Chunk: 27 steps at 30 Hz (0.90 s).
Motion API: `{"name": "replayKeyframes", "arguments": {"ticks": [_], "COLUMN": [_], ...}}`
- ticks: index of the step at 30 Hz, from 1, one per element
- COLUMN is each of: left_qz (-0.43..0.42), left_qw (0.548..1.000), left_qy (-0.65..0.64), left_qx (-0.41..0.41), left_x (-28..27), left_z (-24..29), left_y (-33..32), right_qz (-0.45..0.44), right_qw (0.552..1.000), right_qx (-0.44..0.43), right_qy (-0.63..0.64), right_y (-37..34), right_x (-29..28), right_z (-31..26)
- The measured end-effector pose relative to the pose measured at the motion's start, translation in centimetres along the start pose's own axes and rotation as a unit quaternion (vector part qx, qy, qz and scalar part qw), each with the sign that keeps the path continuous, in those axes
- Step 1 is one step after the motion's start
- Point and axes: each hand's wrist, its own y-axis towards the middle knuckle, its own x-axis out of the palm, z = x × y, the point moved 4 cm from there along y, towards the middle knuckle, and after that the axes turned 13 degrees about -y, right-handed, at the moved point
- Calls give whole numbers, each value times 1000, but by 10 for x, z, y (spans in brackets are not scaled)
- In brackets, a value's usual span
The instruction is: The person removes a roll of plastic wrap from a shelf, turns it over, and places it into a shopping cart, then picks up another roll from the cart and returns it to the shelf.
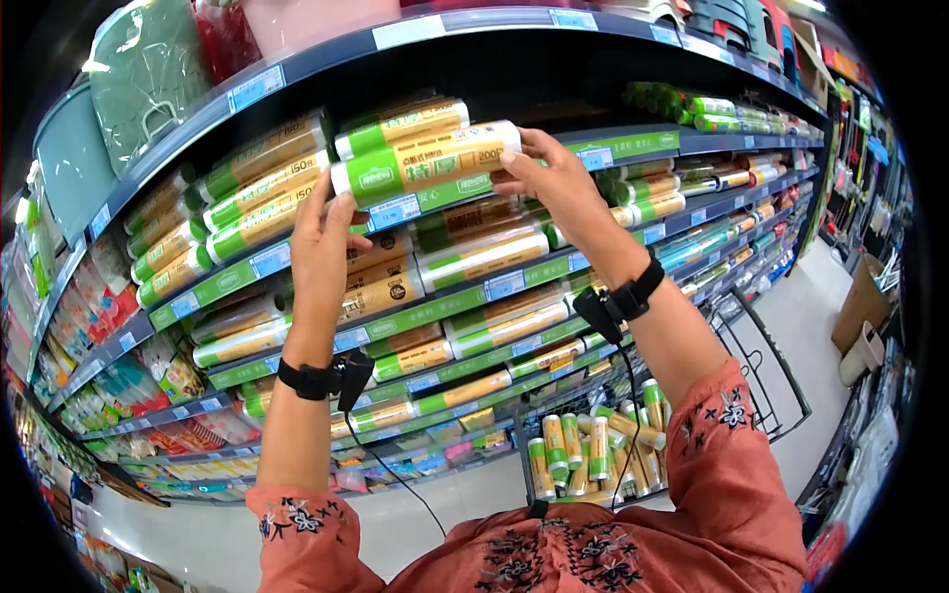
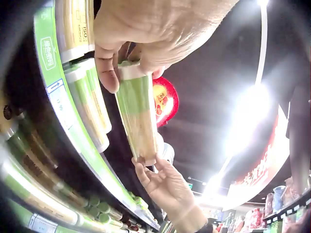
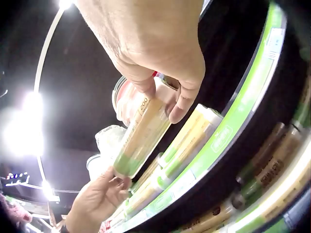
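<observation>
A green, white and tan roll of plastic bags (image 1: 420,164) is held level, close in front of the upper shelf. My left hand (image 1: 318,252) grips its left end, thumb and fingers on the white cap. The other end is pinched by my right hand (image 1: 565,188), which also shows at the top of the right wrist view. Seen from the left wrist, the roll (image 2: 137,114) spans the space between both hands. Just behind it on the shelf lies a similar roll (image 1: 400,128). More rolls (image 1: 267,193) are stacked to the left, marked 150.
Green-edged shelves (image 1: 534,278) below carry further rows of rolls. A black wire cart (image 1: 527,465) at lower right holds many upright and slanted rolls (image 1: 599,450). Above, a top shelf bears plastic bins (image 1: 148,79). An aisle floor (image 1: 813,287) runs along the right.
</observation>
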Motion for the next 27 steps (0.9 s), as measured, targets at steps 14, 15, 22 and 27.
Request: {"name": "replayKeyframes", "arguments": {"ticks": [14, 15, 22, 27], "left_qz": [32, 30, -24, -79], "left_qw": [997, 997, 997, 994], "left_qy": [9, -4, 67, 72], "left_qx": [75, 66, 40, 24], "left_x": [-12, -15, 13, 26], "left_z": [-17, -25, -7, -24], "left_y": [119, 135, 93, 42], "right_qz": [61, 69, 29, 29], "right_qw": [985, 984, 983, 984], "right_qx": [-113, -121, -53, -26], "right_qy": [-115, -113, -176, -173], "right_y": [124, 148, 118, 90], "right_x": [4, 4, -2, -27], "right_z": [7, 27, 4, 30]}}
